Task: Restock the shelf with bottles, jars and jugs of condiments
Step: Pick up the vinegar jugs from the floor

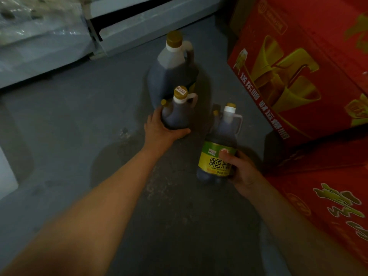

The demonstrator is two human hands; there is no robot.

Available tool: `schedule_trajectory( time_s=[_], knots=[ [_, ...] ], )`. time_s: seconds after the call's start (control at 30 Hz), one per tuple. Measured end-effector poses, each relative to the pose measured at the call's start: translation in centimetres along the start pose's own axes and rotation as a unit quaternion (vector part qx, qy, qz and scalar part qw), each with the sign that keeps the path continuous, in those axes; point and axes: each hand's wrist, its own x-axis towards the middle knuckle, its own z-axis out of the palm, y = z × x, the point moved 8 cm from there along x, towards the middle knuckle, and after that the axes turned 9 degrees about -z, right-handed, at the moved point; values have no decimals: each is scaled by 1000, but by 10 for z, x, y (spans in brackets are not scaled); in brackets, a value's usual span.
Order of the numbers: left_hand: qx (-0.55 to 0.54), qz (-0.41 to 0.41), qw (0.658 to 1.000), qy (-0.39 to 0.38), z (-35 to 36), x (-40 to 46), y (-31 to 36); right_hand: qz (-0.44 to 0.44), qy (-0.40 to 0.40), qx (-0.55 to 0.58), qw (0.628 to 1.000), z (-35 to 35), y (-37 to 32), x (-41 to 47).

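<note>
Evidently I was gathering stock: my left hand (161,128) curled round a dark jug (176,112) mid-frame, my right hand (242,170) clasping the labelled bottle (219,154). Next, I judged, came lifting both clear of the floor (69,120) toward the shelf.

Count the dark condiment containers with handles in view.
3: big jug on the floor, smaller bottle in the left hand, labelled bottle in the right hand. Small attached bottles not counted.

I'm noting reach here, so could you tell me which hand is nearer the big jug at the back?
Left. The left hand is just before the big jug; the right hand is farther back.
</note>
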Motion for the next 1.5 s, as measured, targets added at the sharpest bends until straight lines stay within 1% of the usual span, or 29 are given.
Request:
schedule_trajectory(
  time_s=[0.13,0.27,0.4,0.5,0.63,0.73,0.8,0.97,1.13,1.3,1.5],
  knots=[
    [-47,-14,998,-35,0,-7,7,-9,-6,-1,1000,-1,-3,2],
    [-133,-86,983,-90,9,-19,-4,-21,-14,12,1000,-1,-6,3],
    [-165,-130,966,-148,18,-31,-14,-15,-17,14,1000,-3,-4,4],
    [-177,-143,958,-175,17,-42,-14,-13,-11,16,1000,-2,-6,-3],
    [-199,-180,946,-181,-2,-71,-5,16,13,21,1000,8,-10,-41],
    [-222,-226,935,-162,-27,-104,11,41,24,15,999,20,-23,-81],
    [-222,-243,933,-149,-46,-123,28,46,19,9,999,27,-38,-106],
    [-232,-260,927,-138,-101,-174,98,68,7,12,998,55,-103,-173],
    [-239,-264,926,-123,-166,-218,185,71,1,6,997,93,-204,-236],
    [-268,-230,929,-108,-241,-252,310,59,-12,-7,998,128,-328,-291],
    [-288,-155,941,-83,-345,-288,487,-10,-73,-14,997,176,-507,-349]
  ],
)
